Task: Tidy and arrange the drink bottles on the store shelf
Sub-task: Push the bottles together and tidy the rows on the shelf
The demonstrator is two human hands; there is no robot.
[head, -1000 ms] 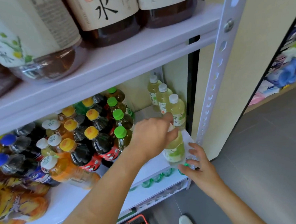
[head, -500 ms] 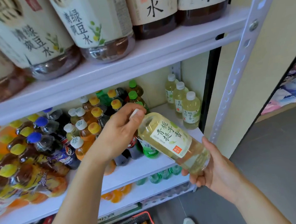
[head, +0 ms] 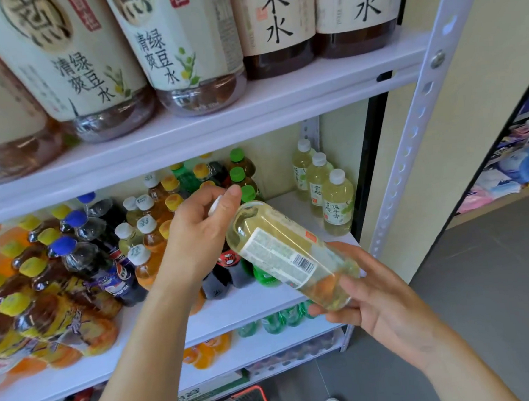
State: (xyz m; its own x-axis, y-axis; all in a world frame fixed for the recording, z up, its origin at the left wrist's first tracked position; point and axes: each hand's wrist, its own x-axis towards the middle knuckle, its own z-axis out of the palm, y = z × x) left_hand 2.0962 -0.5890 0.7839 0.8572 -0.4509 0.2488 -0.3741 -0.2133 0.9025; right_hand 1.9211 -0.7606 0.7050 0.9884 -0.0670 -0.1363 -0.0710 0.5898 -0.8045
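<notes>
Head view. Pale yellow-green drink bottle [head: 288,254] is held tilted in front of the middle shelf [head: 233,310], near its right front corner, with the white cap up-left and the barcode side facing the camera. Left hand [head: 197,235] curls round the cap and neck. Right hand [head: 384,304] cups the base, fingers curled under it. Three matching bottles [head: 338,205] stand upright in a row at the shelf's right rear corner (same pale liquid). Mixed soda bottles [head: 84,258] crowd the left side. Grey floor [head: 485,279] lies to the right.

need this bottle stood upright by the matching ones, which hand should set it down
Probably the left hand: it grips the pale tea bottle at its cap, so it can stand it upright. The right hand cups the base, which must land on the shelf.
</notes>
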